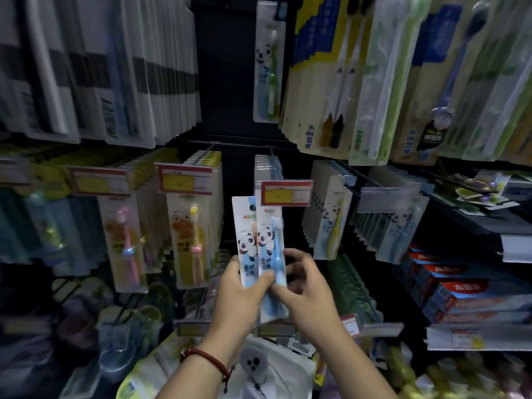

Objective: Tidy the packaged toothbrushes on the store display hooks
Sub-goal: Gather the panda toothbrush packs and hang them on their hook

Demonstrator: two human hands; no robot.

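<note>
Two panda-printed toothbrush packs overlap in the middle of the display: a left pack (244, 226) and a front pack with a blue brush (272, 240). My left hand (244, 295) grips the lower part of both, thumb across the front pack. My right hand (305, 286) pinches the right edge of the front pack with curled fingers. The packs reach up to a red and yellow price tag (286, 193) at the end of a hook holding more packs (266, 165) behind.
Neighbouring hooks carry yellow duck-print packs (190, 231) on the left and more panda packs (331, 214) on the right. Adult toothbrush packs (339, 82) hang above. Toothpaste boxes (460, 295) sit on the right shelf. A white bag (276, 367) lies below my arms.
</note>
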